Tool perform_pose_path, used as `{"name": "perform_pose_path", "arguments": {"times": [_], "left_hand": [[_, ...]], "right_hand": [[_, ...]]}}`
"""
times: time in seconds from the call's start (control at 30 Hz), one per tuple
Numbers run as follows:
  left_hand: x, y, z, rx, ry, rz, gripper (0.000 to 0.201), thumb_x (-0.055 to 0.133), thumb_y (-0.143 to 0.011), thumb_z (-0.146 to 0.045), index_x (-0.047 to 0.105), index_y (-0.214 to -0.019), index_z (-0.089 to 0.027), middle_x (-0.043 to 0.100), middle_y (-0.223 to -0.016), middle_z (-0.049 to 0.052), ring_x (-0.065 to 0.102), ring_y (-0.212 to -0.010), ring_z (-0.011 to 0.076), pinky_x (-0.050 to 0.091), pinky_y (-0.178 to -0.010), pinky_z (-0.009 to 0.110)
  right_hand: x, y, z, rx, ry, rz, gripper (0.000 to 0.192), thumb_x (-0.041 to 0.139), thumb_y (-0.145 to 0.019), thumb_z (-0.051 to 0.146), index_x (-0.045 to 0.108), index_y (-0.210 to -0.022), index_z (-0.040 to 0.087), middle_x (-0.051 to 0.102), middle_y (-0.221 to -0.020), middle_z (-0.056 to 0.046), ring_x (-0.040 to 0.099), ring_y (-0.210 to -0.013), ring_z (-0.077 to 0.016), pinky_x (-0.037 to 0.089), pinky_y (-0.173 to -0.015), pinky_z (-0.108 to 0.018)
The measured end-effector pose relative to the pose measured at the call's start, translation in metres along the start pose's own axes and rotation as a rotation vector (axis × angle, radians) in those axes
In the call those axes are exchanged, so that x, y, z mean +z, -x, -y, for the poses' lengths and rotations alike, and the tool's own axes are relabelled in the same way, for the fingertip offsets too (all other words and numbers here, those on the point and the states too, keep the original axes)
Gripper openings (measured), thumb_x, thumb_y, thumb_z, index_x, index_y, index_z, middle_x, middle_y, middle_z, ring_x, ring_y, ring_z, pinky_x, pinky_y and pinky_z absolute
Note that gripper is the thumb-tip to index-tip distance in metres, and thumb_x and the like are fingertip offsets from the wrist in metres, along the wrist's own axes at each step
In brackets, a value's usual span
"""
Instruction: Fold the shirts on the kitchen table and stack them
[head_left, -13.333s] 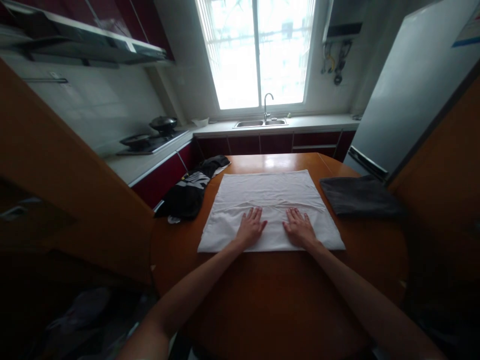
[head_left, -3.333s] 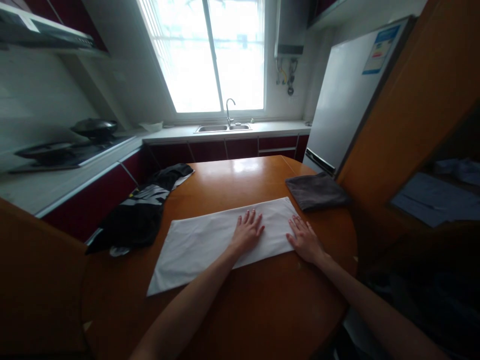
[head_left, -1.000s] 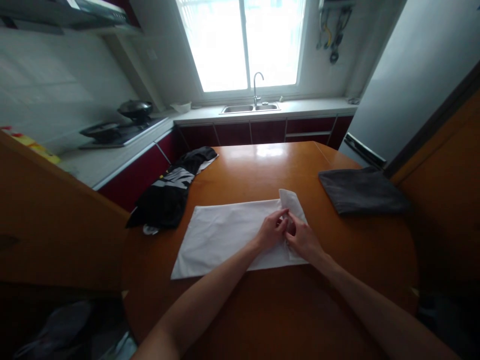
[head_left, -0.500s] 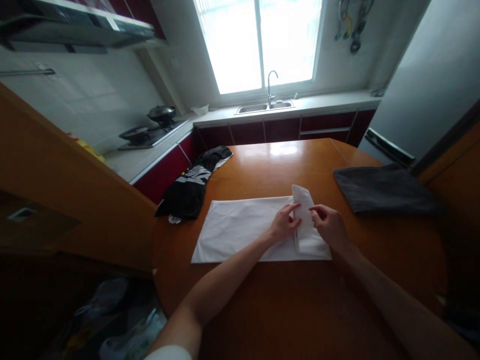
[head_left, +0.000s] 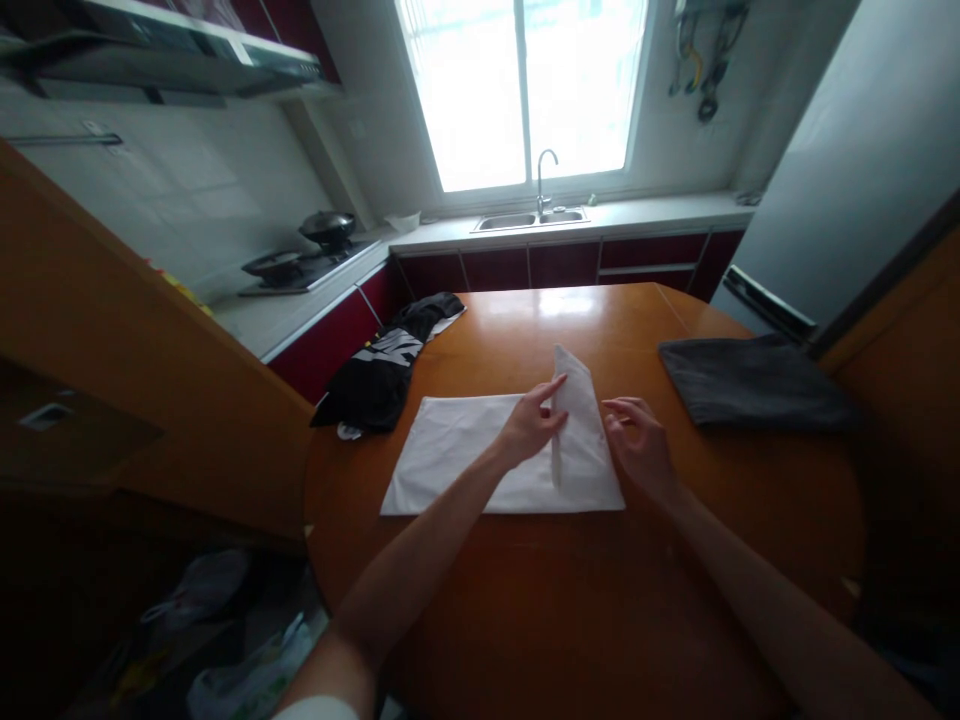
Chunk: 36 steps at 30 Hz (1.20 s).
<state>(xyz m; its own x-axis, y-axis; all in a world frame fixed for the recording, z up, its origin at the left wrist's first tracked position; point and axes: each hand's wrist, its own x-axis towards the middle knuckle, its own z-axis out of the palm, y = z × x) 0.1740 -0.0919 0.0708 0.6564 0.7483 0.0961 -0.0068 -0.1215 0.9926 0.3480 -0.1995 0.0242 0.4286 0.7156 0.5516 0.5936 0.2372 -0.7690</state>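
step: folding white cloth [head_left: 465, 455] end over | left hand [head_left: 529, 428] pinched raised flap, right hand [head_left: 637, 445] open beside | next: lay flap flat, align edges

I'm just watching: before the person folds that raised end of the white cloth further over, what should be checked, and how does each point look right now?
1. Left hand holds the raised flap of the white cloth: ok, fingers on its edge.
2. Right hand has a grip too: not ok, it is open beside the flap.
3. Rest of the cloth lies flat on the wooden table: ok.
4. Landing area on the cloth is bare: ok.
5. Black garment and grey folded cloth lie apart from it: ok.
6. Edges line up under the flap: cannot tell, hidden.
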Motion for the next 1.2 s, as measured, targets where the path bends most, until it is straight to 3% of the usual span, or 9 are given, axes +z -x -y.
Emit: {"name": "perform_pose_path", "arguments": {"times": [0.13,0.23,0.37,0.5,0.63,0.83,1.0,1.2], "left_hand": [[-0.042,0.016,-0.032,-0.079,0.007,-0.026,0.081,0.077,-0.077,-0.024,0.045,-0.151,-0.013,0.073,-0.104,0.008,0.063,-0.072,0.0112,0.051,-0.064,0.019],[-0.08,0.027,-0.042,-0.085,-0.043,-0.101,0.082,0.083,-0.073,-0.032,0.052,-0.146,-0.013,0.075,-0.103,0.008,0.063,-0.072,0.0126,0.05,-0.064,0.02],[-0.128,0.043,-0.038,-0.155,-0.062,-0.17,0.085,0.084,-0.07,-0.038,0.053,-0.146,-0.017,0.075,-0.11,0.01,0.066,-0.076,0.016,0.052,-0.067,0.023],[-0.158,0.058,-0.018,-0.205,-0.119,-0.262,0.085,0.085,-0.066,-0.04,0.057,-0.142,-0.016,0.071,-0.124,0.012,0.069,-0.091,0.0222,0.054,-0.075,0.028],[-0.168,0.068,0.018,-0.289,-0.231,-0.318,0.078,0.08,-0.069,-0.037,0.058,-0.14,-0.012,0.065,-0.134,0.015,0.067,-0.109,0.0293,0.053,-0.09,0.035],[-0.169,0.075,0.057,-0.278,-0.398,-0.334,0.079,0.072,-0.074,-0.026,0.05,-0.148,-0.013,0.049,-0.151,0.014,0.053,-0.135,0.0311,0.044,-0.11,0.037],[-0.169,0.078,0.057,-0.194,-0.457,-0.304,0.074,0.07,-0.076,-0.022,0.05,-0.148,-0.014,0.049,-0.152,0.013,0.05,-0.137,0.0284,0.038,-0.116,0.038],[-0.164,0.08,0.044,-0.17,-0.414,-0.365,0.072,0.071,-0.076,-0.023,0.053,-0.145,-0.011,0.055,-0.146,0.014,0.064,-0.12,0.0275,0.051,-0.101,0.035]], "right_hand": [[0.012,0.015,0.01,-0.108,-0.009,0.098,0.028,0.053,-0.096,0.035,0.068,-0.117,0.024,0.063,-0.122,-0.01,0.058,-0.116,-0.0253,0.049,-0.102,-0.045],[0.019,0.028,0.017,-0.187,-0.032,0.235,0.034,0.053,-0.098,0.037,0.063,-0.128,0.026,0.057,-0.134,-0.01,0.053,-0.126,-0.0255,0.046,-0.106,-0.045],[0.028,0.043,0.028,-0.301,0.035,0.454,0.05,0.059,-0.095,0.043,0.053,-0.142,0.028,0.044,-0.152,-0.011,0.041,-0.14,-0.0275,0.039,-0.114,-0.05],[0.041,0.056,0.033,-0.403,0.187,0.629,0.071,0.069,-0.086,0.047,0.046,-0.149,0.026,0.031,-0.162,-0.012,0.026,-0.15,-0.0315,0.024,-0.121,-0.056],[0.05,0.063,0.034,-0.419,0.28,0.763,0.071,0.066,-0.085,0.031,0.043,-0.152,0.024,0.029,-0.164,-0.011,0.021,-0.152,-0.0292,0.017,-0.123,-0.055],[0.051,0.063,0.033,-0.402,0.31,0.805,0.062,0.059,-0.088,0.024,0.048,-0.149,0.023,0.033,-0.162,-0.011,0.023,-0.152,-0.0283,0.02,-0.123,-0.055],[0.051,0.065,0.029,-0.401,0.297,0.792,0.058,0.058,-0.091,0.026,0.049,-0.148,0.024,0.035,-0.161,-0.011,0.025,-0.151,-0.0286,0.022,-0.122,-0.057],[0.053,0.068,0.022,-0.419,0.292,0.77,0.056,0.056,-0.092,0.024,0.05,-0.148,0.024,0.034,-0.162,-0.01,0.026,-0.151,-0.0286,0.024,-0.122,-0.057]]}}
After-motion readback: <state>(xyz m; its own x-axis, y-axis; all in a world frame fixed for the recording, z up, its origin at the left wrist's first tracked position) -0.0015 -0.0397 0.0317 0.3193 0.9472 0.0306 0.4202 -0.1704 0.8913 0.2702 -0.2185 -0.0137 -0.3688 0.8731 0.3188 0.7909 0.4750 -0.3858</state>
